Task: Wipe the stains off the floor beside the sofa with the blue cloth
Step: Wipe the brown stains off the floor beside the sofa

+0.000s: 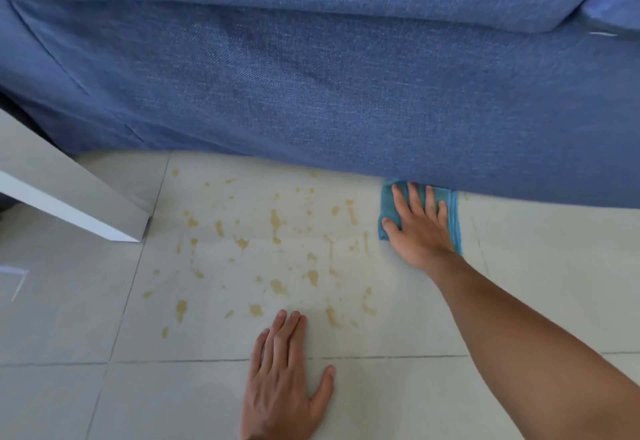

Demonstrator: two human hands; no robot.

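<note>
The blue cloth [452, 212] lay folded flat on the pale tiled floor [536, 266] right of the frame's centre, its far edge touching the base of the blue fabric sofa [311, 75] that filled the upper half of the frame. Much of the cloth was covered. The stains [277, 249], yellowish-brown spots and streaks, were scattered over one tile in the centre and left of centre, to the left of the cloth.

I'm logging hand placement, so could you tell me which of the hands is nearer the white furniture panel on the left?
Left. The left hand lies flat on the floor, right of the white panel; the right hand presses the blue cloth farther right by the sofa.
</note>
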